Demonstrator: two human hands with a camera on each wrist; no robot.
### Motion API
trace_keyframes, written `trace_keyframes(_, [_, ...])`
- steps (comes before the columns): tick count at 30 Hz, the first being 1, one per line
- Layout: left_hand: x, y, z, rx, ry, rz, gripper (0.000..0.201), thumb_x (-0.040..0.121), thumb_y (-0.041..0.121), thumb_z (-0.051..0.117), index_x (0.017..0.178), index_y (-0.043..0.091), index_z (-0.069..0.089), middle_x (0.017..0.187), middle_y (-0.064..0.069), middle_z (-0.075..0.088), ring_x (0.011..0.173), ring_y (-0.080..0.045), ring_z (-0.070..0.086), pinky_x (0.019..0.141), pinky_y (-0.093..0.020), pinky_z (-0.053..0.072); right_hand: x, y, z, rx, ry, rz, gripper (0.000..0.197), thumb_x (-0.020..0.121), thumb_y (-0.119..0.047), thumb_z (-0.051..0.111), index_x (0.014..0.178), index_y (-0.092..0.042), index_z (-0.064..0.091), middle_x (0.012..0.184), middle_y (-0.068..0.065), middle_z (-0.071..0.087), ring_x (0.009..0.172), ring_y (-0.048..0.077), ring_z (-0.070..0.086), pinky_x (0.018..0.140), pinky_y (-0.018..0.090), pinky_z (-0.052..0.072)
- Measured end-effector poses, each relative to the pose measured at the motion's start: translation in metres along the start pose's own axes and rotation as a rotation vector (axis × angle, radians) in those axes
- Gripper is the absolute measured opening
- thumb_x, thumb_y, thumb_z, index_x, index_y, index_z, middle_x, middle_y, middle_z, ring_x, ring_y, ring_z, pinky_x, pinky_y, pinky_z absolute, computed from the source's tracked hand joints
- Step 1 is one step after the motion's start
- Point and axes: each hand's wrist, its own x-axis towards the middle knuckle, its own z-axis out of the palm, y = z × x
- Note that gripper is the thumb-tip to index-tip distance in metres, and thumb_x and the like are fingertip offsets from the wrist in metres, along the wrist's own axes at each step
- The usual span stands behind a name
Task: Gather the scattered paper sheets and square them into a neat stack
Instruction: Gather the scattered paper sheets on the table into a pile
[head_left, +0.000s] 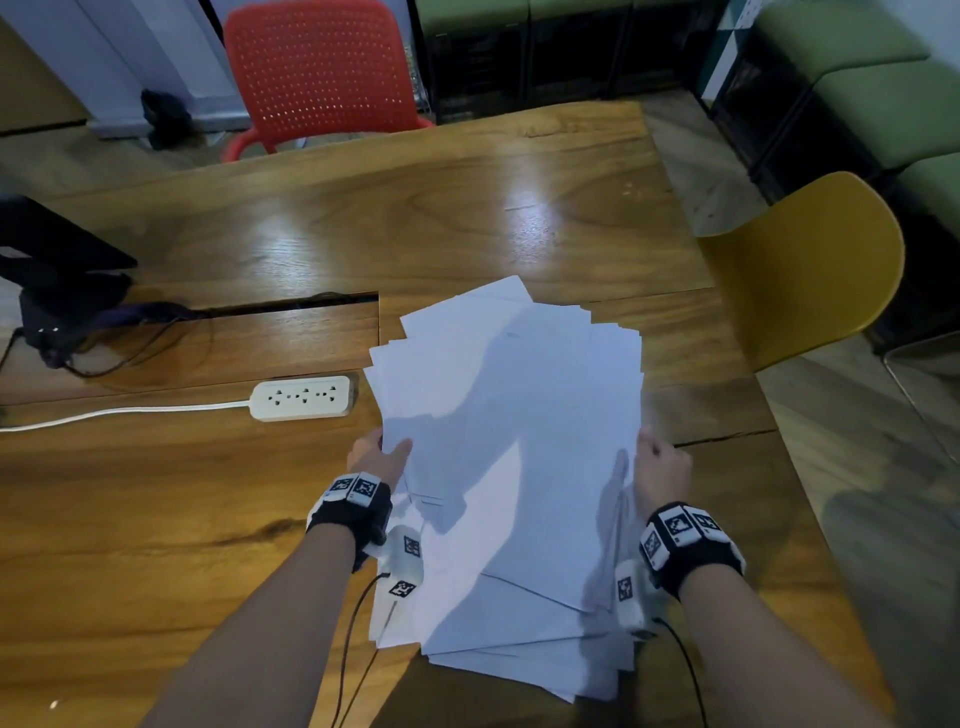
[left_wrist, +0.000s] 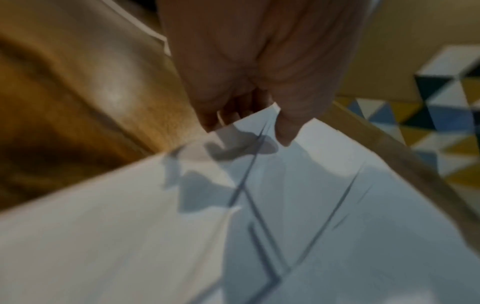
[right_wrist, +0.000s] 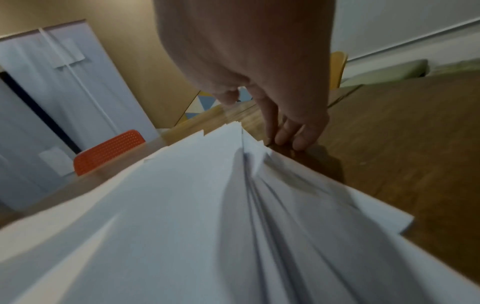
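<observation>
Left hand (head_left: 376, 456) pinching paper sheets (head_left: 511, 447), right hand (head_left: 662, 467) fingers (right_wrist: 285, 131) straight against their edge

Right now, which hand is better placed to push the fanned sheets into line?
Right. The right hand lies with straight fingers against the side edge of the paper sheets, free to push; the left hand pinches the opposite edge.

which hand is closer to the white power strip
Left. The left hand grips the paper sheets' left edge, just below the power strip; the right hand is across the sheets.
</observation>
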Motion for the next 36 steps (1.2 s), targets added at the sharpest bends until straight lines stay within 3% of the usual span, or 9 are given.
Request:
trace_keyframes(4, [-0.016, 0.013, 0.012, -0.125, -0.079, -0.02, 0.067, 0.067, 0.054, 0.07, 0.121, 0.014, 0.062, 0.12, -0.006, 0.067, 0.104, -0.03, 0.065, 0.091, -0.044, 0.054, -0.006, -0.013, 0.005, -0.148, -0.121, 0.048, 0.073, 0.08, -0.041, 0.068, 0.134, 0.003, 0.044, 0.139, 0.02, 0.04, 0.12, 0.036, 0.051, 0.092, 0.039, 0.044])
trace_keyframes(8, [-0.021, 0.015, 0.024, 0.037, -0.102, 0.039, 0.065, 0.063, 0.044, 0.072, 0.12, 0.016, 0.062, 0.115, -0.003, 0.068, 0.1, -0.024, 0.066, 0.079, -0.03, 0.055, -0.001, -0.016, -0.001, -0.274, -0.184, 0.072, 0.077, 0.072, -0.034, 0.078, 0.13, 0.006, 0.045, 0.138, 0.023, 0.041, 0.116, 0.036, 0.054, 0.088, 0.04, 0.048])
trace_keyframes(12, [-0.034, 0.013, 0.032, -0.033, -0.145, 0.021, 0.037, 0.072, 0.014, 0.072, 0.109, 0.009, 0.067, 0.109, -0.007, 0.07, 0.097, -0.029, 0.067, 0.085, -0.037, 0.057, 0.009, -0.007, -0.009, -0.204, -0.299, 0.094, 0.093, 0.052, -0.04, 0.086, 0.127, 0.001, 0.05, 0.124, 0.016, 0.061, 0.109, 0.033, 0.061, 0.086, 0.036, 0.053])
trace_keyframes(15, [-0.047, 0.01, 0.043, -0.039, -0.132, 0.021, 0.041, 0.061, 0.025, 0.073, 0.1, 0.013, 0.066, 0.117, -0.001, 0.059, 0.111, -0.027, 0.058, 0.095, -0.048, 0.051, 0.036, 0.031, 0.008, -0.076, -0.348, 0.115, 0.105, 0.025, -0.041, 0.09, 0.118, -0.007, 0.054, 0.11, 0.01, 0.068, 0.094, 0.028, 0.068, 0.083, 0.041, 0.058])
trace_keyframes(18, [-0.06, 0.009, 0.045, 0.093, 0.014, 0.012, 0.047, 0.068, 0.026, 0.074, 0.109, 0.013, 0.055, 0.125, 0.0, 0.04, 0.12, -0.027, 0.041, 0.106, -0.049, 0.037, -0.013, 0.006, 0.001, 0.049, -0.409, 0.13, 0.071, 0.049, -0.018, 0.088, 0.112, -0.002, 0.061, 0.1, 0.011, 0.072, 0.083, 0.026, 0.071, 0.072, 0.034, 0.059])
trace_keyframes(22, [-0.058, 0.003, 0.038, -0.118, -0.061, -0.024, 0.082, 0.06, 0.028, 0.082, 0.127, 0.01, 0.04, 0.128, -0.008, 0.05, 0.113, -0.03, 0.055, 0.097, -0.046, 0.05, -0.059, -0.014, -0.021, 0.19, -0.599, 0.226, 0.008, 0.086, 0.0, 0.065, 0.079, -0.001, 0.06, 0.05, 0.006, 0.065, 0.032, 0.011, 0.06, 0.03, 0.014, 0.041])
trace_keyframes(28, [-0.052, -0.006, 0.033, -0.158, -0.111, -0.048, 0.07, 0.057, 0.022, 0.082, 0.117, 0.013, 0.047, 0.12, -0.008, 0.056, 0.104, -0.032, 0.062, 0.087, -0.047, 0.056, -0.05, 0.002, -0.022, 0.431, -0.546, 0.19, 0.041, 0.078, 0.0, 0.073, 0.116, 0.003, 0.06, 0.101, 0.022, 0.071, 0.068, 0.027, 0.074, 0.052, 0.029, 0.056])
trace_keyframes(33, [-0.056, 0.002, 0.015, -0.149, -0.188, 0.001, 0.041, 0.075, 0.001, 0.07, 0.114, 0.005, 0.055, 0.092, -0.004, 0.061, 0.075, -0.02, 0.059, 0.053, -0.02, 0.051, -0.039, 0.02, -0.037, 0.256, -0.588, 0.228, 0.049, 0.065, -0.021, 0.088, 0.104, -0.004, 0.064, 0.081, 0.007, 0.077, 0.076, 0.021, 0.074, 0.075, 0.04, 0.057])
trace_keyframes(36, [-0.061, 0.002, 0.017, -0.132, -0.179, -0.013, 0.026, 0.075, -0.001, 0.059, 0.1, -0.001, 0.066, 0.076, -0.004, 0.062, 0.055, -0.014, 0.051, 0.037, -0.013, 0.039, -0.04, 0.021, -0.036, 0.186, -0.623, 0.247, 0.07, 0.058, -0.036, 0.09, 0.117, -0.009, 0.061, 0.098, 0.007, 0.074, 0.088, 0.024, 0.071, 0.077, 0.038, 0.056])
